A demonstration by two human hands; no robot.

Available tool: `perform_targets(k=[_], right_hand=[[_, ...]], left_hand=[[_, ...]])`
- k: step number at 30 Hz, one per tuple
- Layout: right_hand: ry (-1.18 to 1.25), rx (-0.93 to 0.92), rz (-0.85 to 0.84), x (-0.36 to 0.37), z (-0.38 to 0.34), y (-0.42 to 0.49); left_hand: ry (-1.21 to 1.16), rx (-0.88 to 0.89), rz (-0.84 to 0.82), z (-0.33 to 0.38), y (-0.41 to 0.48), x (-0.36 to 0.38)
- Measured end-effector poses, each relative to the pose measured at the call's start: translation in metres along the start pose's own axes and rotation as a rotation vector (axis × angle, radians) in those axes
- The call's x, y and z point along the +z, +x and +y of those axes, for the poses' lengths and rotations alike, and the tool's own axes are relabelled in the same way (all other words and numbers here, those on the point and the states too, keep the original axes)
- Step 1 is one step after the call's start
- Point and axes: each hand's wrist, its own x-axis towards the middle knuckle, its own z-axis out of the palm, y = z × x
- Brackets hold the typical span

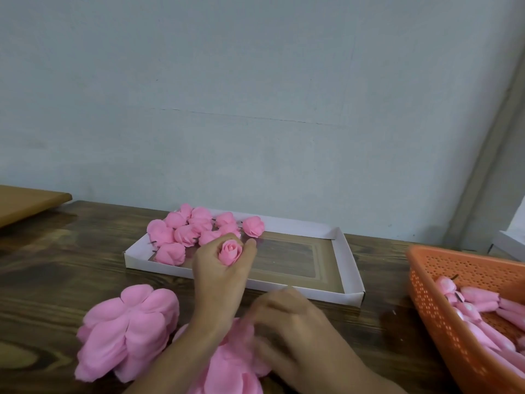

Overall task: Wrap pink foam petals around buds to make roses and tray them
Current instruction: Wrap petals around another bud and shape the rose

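My left hand [220,275] grips a finished pink foam rose [230,252], held over the near edge of the shallow white tray [350,268]. Several finished roses [181,231] lie bunched in the tray's far left corner. My right hand [287,322] is blurred and sits low over a loose pile of pink petals [227,368] at the table's front; whether its fingers hold a petal is unclear. A thick stack of pink petal pieces [127,334] lies to the left of my forearm.
An orange perforated basket [434,294] at the right holds several pink buds [480,300] with dark stems. A brown board [25,203] rests at the far left. The dark wooden table [56,257] runs up to a pale wall.
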Motion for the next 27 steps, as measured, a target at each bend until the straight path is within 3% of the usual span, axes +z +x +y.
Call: perform_targets(k=[3, 11, 15, 17, 19, 22, 27], right_hand=[[-0.005, -0.018, -0.074, 0.009, -0.006, -0.002], [0.098, 0.113, -0.02, 0.013, -0.006, -0.003], [0.488, 0.352, -0.017, -0.001, -0.001, 0.003], [0.818, 0.497, 0.035, -0.012, 0.005, 0.008], [0.989, 0.547, 0.119, -0.024, 0.011, 0.01], [0.94, 0.463, 0.236, -0.036, 0.023, 0.006], [0.831, 0.387, 0.226, -0.029, 0.039, 0.004]], left_hand=[[0.002, 0.014, 0.003, 0.0, 0.001, 0.0], [-0.013, 0.017, 0.009, 0.004, 0.002, 0.0], [-0.006, 0.021, 0.013, 0.004, 0.004, -0.001], [0.026, 0.009, -0.008, 0.001, 0.004, -0.001], [0.049, -0.031, -0.035, -0.004, 0.003, -0.001], [0.028, -0.114, -0.096, -0.01, 0.001, 0.001], [-0.205, -0.434, -0.242, -0.013, 0.0, 0.004]])
